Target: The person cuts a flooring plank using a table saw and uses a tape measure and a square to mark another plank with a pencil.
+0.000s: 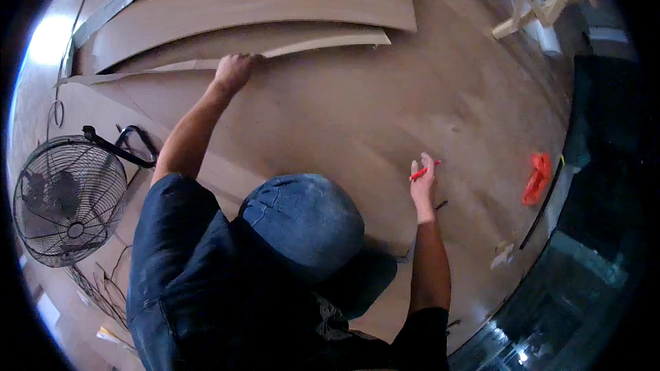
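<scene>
My left hand, its arm stretched forward, is closed at the edge of a long, thin, tan strip. Whether the strip is wood or board I cannot tell. Just beyond it lies a wide, flat brown panel. Over the brown-covered floor, my right hand is closed on a slim red pencil, which lies across the fingers. My bent knee in blue denim is between the two arms.
A round black floor fan stands at the left, with cables below it. An orange-red bundle lies at the right. Wooden trestle legs stand at the far right. A dark glossy surface runs along the right side.
</scene>
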`<state>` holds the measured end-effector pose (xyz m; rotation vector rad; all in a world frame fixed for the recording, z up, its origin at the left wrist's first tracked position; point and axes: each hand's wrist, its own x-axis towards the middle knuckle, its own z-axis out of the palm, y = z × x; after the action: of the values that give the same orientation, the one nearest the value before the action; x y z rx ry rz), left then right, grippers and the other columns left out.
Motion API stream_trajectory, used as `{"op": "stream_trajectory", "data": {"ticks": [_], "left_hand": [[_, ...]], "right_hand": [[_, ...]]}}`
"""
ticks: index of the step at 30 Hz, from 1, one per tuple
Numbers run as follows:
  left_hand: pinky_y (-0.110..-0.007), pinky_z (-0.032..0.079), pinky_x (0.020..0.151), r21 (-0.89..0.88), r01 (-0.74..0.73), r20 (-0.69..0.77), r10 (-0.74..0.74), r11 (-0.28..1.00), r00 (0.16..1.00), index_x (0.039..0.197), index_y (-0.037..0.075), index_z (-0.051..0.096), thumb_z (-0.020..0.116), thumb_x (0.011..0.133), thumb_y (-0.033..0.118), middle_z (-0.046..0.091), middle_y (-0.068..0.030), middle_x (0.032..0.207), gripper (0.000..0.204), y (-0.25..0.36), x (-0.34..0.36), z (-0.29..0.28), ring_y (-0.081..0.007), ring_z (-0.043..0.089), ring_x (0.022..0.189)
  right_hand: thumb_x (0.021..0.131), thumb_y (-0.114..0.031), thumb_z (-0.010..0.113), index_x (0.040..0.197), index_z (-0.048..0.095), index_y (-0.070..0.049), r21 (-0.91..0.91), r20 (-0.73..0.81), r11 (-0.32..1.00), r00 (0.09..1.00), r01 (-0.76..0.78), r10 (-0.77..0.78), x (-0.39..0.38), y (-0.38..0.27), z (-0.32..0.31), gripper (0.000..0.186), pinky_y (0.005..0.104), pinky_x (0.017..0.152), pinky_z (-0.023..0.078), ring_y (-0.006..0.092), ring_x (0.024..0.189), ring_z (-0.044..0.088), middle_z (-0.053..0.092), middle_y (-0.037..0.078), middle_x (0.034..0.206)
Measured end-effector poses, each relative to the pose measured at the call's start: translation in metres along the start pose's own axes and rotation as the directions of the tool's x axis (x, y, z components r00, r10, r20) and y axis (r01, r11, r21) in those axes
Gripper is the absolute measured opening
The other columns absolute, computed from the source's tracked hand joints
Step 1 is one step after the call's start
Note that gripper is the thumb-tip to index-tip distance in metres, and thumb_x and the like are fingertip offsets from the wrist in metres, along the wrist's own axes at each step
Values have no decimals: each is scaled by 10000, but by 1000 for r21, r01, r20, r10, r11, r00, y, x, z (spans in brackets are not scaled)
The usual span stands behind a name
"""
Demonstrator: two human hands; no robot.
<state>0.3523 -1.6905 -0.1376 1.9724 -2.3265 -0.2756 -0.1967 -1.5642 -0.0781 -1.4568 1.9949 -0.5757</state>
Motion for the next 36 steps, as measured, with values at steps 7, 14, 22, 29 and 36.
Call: {"op": "stream_trajectory", "data": {"ticks": [7, 14, 22, 29, 36], "left_hand": [[-365, 499, 929, -248, 11, -80, -31, 969, 996, 1178, 135, 610, 550, 842, 137, 620, -65, 1222, 341, 6, -78, 7, -254, 593, 1120], [-356, 488, 942, -435, 178, -34, -214, 883, 976, 1201, 145, 588, 630, 820, 215, 610, -57, 1219, 390, 15, -138, 27, -259, 545, 1161], [-405, 458, 962, -642, -143, 563, -590, -753, 579, 1231, -63, 491, 640, 903, 347, 599, -139, 1160, 546, -11, -121, -21, -271, 600, 1031], [-449, 445, 996, -477, 88, 594, -247, -875, 766, 1297, 0, 456, 673, 884, 209, 559, -125, 1237, 511, 80, -146, -16, -268, 534, 1152], [-418, 485, 856, -486, 648, 648, 255, -586, 717, 1199, 4, 577, 690, 868, 216, 634, -129, 1100, 408, 182, -171, -34, -262, 588, 1004]], "right_hand": [[938, -283, 605, 1231, 490, 32, -82, -95, 982, 980, 168, -176, 230, -83, 43, 445, 349, 918, 429, 218, 994, 541, 569, 113, 1092], [892, -587, 536, 1428, 344, -5, 174, 263, 952, 943, -252, 202, 258, -98, 75, 814, 393, 1070, 333, 263, 1298, 399, 390, 150, 1452], [942, -583, 432, 1365, 394, 62, 210, -101, 813, 815, -543, 571, 91, -89, 33, 772, 411, 1028, 368, 292, 1175, 485, 449, 196, 1384], [969, -534, 403, 1299, 488, 72, 152, -384, 831, 743, -534, 548, -27, 84, -105, 695, 404, 969, 430, 311, 1120, 544, 523, 210, 1319], [963, -423, 434, 1247, 509, 64, -75, -728, 944, 665, -320, 168, -209, 293, -231, 568, 435, 870, 476, 331, 1033, 550, 557, 197, 1205]]}}
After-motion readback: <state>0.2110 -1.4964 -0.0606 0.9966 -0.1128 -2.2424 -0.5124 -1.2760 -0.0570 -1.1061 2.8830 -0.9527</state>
